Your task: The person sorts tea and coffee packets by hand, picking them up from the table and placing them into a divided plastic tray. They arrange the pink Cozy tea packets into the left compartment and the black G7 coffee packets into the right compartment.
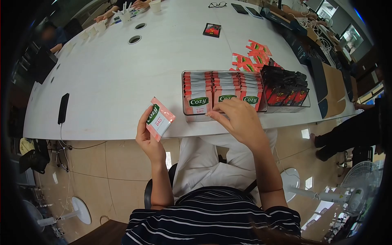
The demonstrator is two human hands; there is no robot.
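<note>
My left hand (149, 136) grips a pink-and-white Cozy tea sachet (160, 119) by its left edge, holding it tilted near the table's front edge. To the right stands a clear plastic box (196, 118) packed with three columns of matching Cozy sachets (199, 102), labels facing me. Over the front of this box is my right hand (239, 120), its thumb and index finger a little apart, fingertips right at the middle column's front sachet. Nothing shows between those fingers, and they partly cover that sachet's label.
Black-and-red packets (283, 92) fill a second clear box on the right. Loose pink sachets (255, 57) lie behind the boxes. Farther back are a black-and-red packet (212, 30), glasses (217, 5) and phones (239, 8). A black power bank-like device (63, 108) lies left. Other people sit around the table (102, 81).
</note>
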